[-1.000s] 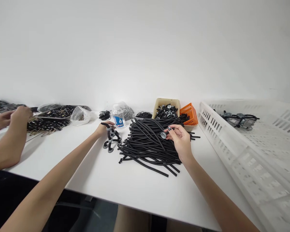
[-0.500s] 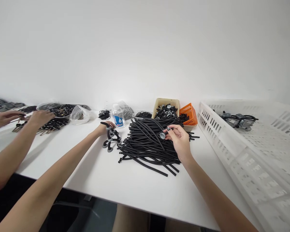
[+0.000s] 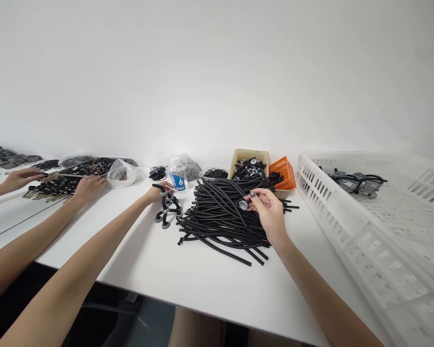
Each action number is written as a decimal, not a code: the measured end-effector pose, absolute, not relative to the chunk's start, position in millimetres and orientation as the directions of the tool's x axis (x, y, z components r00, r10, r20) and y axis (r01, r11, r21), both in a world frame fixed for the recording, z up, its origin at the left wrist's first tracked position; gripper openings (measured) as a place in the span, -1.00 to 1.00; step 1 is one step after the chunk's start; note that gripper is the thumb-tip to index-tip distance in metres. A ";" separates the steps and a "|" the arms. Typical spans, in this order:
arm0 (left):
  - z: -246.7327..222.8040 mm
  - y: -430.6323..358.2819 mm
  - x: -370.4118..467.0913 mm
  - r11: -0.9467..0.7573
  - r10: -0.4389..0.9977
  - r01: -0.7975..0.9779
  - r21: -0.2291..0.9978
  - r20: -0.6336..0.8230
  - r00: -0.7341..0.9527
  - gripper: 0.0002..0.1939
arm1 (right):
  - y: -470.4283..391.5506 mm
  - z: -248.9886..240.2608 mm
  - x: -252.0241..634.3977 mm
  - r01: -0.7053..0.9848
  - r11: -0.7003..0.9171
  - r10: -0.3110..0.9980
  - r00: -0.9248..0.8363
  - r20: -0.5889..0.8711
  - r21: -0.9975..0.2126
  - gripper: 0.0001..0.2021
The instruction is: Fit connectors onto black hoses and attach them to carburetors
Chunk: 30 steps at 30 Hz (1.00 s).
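Note:
My right hand point(image 3: 269, 212) pinches a short black hose piece with a grey round cap point(image 3: 243, 205), above a broad pile of black hoses point(image 3: 220, 212). To the left stands a small cluster of black elbow hoses with grey caps point(image 3: 165, 224). My left hand point(image 3: 158, 193) reaches in behind the top of this cluster, its fingers curled at an upper black elbow hose point(image 3: 163, 198). The cluster partly hides those fingers.
Behind the pile are a cream bin point(image 3: 267, 156) of capped hose pieces, an orange basket point(image 3: 287, 173) and a clear bottle point(image 3: 178, 176). A large white crate point(image 3: 332, 217) borders the right. A co-worker's hands point(image 3: 88, 188) work among black parts at left.
The co-worker's nearer hand has moved right and down, and their other hand has shifted too. My own hands stay almost in place with the same pieces.

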<state>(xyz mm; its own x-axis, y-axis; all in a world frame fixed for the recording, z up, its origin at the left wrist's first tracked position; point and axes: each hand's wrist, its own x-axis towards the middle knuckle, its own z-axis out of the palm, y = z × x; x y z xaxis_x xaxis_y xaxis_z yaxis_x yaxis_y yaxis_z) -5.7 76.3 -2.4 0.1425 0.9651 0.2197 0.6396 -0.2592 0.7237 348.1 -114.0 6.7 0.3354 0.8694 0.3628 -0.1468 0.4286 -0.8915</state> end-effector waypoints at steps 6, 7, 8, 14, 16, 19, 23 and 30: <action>-6.9 79.1 -26.3 -0.218 0.973 0.527 0.821 0.227 0.049 -0.49 | -114.1 6.4 350.0 -0.142 0.428 0.870 0.333 0.364 -0.893 -0.72; -7.0 73.9 -30.7 -0.236 0.959 0.502 0.832 0.281 -0.015 -0.49 | -113.9 6.0 350.5 -0.140 0.429 0.869 0.334 0.366 -0.892 -0.71; -7.1 66.3 -35.6 -0.264 0.932 0.477 0.838 0.348 -0.096 -0.51 | -113.8 5.8 350.9 -0.138 0.431 0.867 0.335 0.368 -0.892 -0.71; -3.9 -22.2 -51.5 -0.489 0.623 0.296 0.821 0.566 -0.540 -0.67 | -113.7 7.2 349.6 -0.150 0.433 0.869 0.332 0.368 -0.889 -0.70; 3.6 -59.1 -36.7 -0.585 0.539 0.274 0.763 0.619 -0.572 -0.79 | -114.2 8.1 348.8 -0.160 0.431 0.871 0.329 0.364 -0.888 -0.71; 21.0 -107.6 11.6 -0.656 0.571 0.231 0.718 0.673 -0.470 -0.78 | -115.0 9.1 348.6 -0.171 0.440 0.866 0.341 0.366 -0.882 -0.71; 43.0 -143.4 97.2 -0.672 0.721 0.142 0.726 0.686 -0.097 -0.78 | -115.6 11.2 350.9 -0.197 0.427 0.869 0.359 0.340 -0.883 -0.68; 41.7 -109.1 197.8 -0.688 0.687 -0.064 0.723 0.677 0.264 -0.79 | -114.6 16.5 356.4 -0.374 0.389 0.889 0.392 0.237 -0.842 -0.63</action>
<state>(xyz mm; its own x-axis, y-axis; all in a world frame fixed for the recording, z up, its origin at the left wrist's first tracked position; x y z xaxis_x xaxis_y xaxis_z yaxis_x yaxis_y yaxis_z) 197.8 -109.1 41.7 0.2642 0.6873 0.6766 -0.0636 -0.6876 0.7233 356.4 -114.6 16.5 0.3923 0.8888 0.2367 -0.3741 0.3893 -0.8417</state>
